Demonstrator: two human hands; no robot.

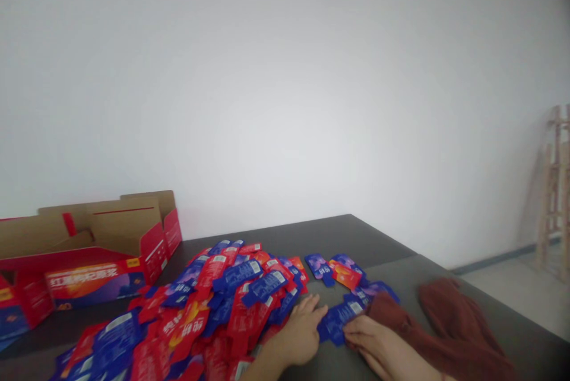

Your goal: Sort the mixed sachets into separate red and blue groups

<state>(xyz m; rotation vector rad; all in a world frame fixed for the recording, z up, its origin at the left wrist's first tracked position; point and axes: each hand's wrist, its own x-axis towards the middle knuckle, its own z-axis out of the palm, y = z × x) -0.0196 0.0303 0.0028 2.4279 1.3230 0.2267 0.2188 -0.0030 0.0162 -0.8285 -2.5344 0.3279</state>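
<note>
My left hand (pixel 304 329) lies palm down at the right edge of a large heap of red and blue packets (pixel 202 321). Its fingers are stretched out and slightly apart, the tips close to a flat blue packet (pixel 341 317). My right hand (pixel 371 342) has its fingers bent together on the lower right edge of that blue packet; the thumb is partly hidden. Just beyond it lie a purple-blue packet (pixel 318 266), a red-orange packet (pixel 345 275) and other blue ones. A brown cloth (pixel 458 330) rests against the right hand's far side.
An open red cardboard display box (pixel 154 250) with a bare brown inside stands at the left, near the wall. The dark table (pixel 320 229) has its far corner and right edge in view. At the far right a wooden rack (pixel 554 197) stands on the floor.
</note>
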